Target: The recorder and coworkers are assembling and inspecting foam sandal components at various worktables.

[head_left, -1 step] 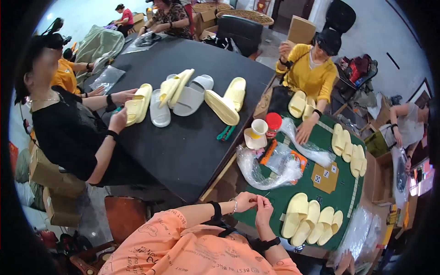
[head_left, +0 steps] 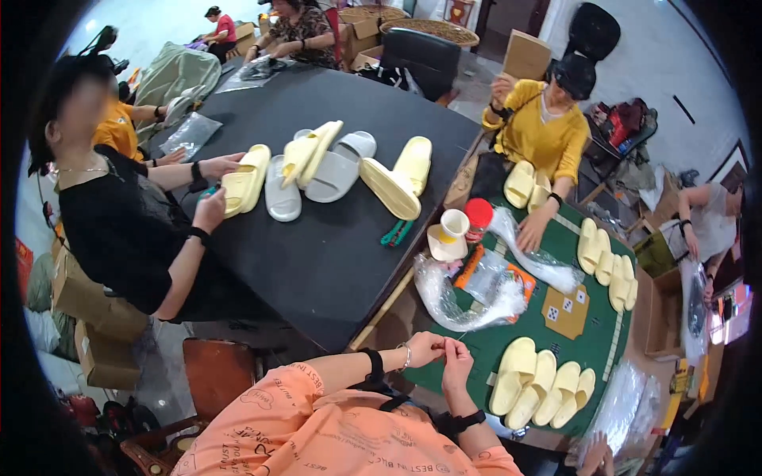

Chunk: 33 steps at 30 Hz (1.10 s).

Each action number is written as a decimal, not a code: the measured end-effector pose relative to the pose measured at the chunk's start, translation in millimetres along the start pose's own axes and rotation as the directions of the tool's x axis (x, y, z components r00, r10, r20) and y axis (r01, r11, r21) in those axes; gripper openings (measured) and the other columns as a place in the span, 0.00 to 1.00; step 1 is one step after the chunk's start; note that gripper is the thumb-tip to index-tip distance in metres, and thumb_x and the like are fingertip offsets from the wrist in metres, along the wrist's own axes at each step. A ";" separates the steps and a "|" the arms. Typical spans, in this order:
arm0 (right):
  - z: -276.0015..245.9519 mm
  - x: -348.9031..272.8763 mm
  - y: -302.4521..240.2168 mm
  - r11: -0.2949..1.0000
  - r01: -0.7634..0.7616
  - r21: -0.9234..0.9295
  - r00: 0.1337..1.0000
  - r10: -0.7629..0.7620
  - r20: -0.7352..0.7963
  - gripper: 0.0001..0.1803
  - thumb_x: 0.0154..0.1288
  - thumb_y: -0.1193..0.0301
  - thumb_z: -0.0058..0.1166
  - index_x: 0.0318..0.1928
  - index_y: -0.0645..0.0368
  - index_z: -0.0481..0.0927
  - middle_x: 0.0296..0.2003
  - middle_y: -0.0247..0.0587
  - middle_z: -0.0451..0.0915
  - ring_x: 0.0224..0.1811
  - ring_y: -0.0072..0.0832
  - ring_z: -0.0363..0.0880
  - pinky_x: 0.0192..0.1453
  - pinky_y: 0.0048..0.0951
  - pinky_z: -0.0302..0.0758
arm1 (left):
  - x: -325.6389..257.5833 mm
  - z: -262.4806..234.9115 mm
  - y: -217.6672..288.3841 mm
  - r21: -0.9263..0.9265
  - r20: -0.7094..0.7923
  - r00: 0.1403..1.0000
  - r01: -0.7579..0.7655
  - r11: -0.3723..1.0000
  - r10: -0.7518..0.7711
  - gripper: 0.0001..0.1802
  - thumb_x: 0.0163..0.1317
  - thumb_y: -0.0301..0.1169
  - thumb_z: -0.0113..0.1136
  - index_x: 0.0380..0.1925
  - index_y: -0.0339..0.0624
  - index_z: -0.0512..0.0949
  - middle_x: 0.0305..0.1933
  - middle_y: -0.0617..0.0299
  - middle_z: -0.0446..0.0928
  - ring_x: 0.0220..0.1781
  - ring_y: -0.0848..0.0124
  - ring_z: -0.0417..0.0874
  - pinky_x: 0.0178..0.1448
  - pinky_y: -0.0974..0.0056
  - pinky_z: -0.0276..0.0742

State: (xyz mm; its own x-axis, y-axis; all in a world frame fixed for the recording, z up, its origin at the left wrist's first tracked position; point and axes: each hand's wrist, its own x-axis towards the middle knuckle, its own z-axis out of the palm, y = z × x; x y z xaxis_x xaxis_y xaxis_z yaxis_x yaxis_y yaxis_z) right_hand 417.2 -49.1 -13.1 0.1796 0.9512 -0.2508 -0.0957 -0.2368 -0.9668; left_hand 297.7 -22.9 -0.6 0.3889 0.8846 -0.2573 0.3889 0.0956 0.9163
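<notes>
My left hand [head_left: 426, 347] and my right hand [head_left: 456, 358] meet over the near edge of the green-topped table [head_left: 444, 378]. Both have their fingers pinched together. A thin, pale sliver shows by the right fingertips, too small to name. To the right of my hands stand yellow slippers [head_left: 517, 374] in a row. Just beyond my hands lies a bunch of clear plastic wrapping [head_left: 452, 317]. Cards [head_left: 567, 304] rest on a brown board [head_left: 565, 320] in the middle of the green top.
Yellow slippers [head_left: 412, 166] and grey slippers [head_left: 333, 178] lie on the black table [head_left: 317, 270], beside green-handled snips [head_left: 396, 232]. A person in black holds a yellow slipper at left. Across from me, a person in yellow touches plastic. A red-lidded jar [head_left: 478, 216] stands near a cup [head_left: 454, 224].
The whole view has shifted slightly, so the tables and slippers sit a little lower and to the right. My hands keep the same pinched pose.
</notes>
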 end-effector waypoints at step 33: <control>94.5 23.1 -33.0 0.992 -0.062 0.109 0.998 0.064 -0.009 0.13 0.64 0.64 0.38 0.24 0.55 0.66 0.14 0.24 0.58 0.14 0.12 0.54 0.17 0.16 0.50 | 20.0 -230.7 -62.1 -0.845 -0.474 0.793 -0.532 -0.058 -0.383 0.21 0.50 0.26 0.41 0.48 0.40 0.63 0.47 0.55 0.68 0.49 0.62 0.70 0.54 0.58 0.67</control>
State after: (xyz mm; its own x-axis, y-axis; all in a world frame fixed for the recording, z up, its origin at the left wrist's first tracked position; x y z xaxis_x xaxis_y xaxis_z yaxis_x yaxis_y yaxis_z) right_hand 332.0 -0.6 17.6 0.1820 0.9324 -0.3122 -0.2130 -0.2726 -0.9382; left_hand 88.6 94.1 8.2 -0.2357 0.8814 -0.4094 -0.9351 -0.0909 0.3426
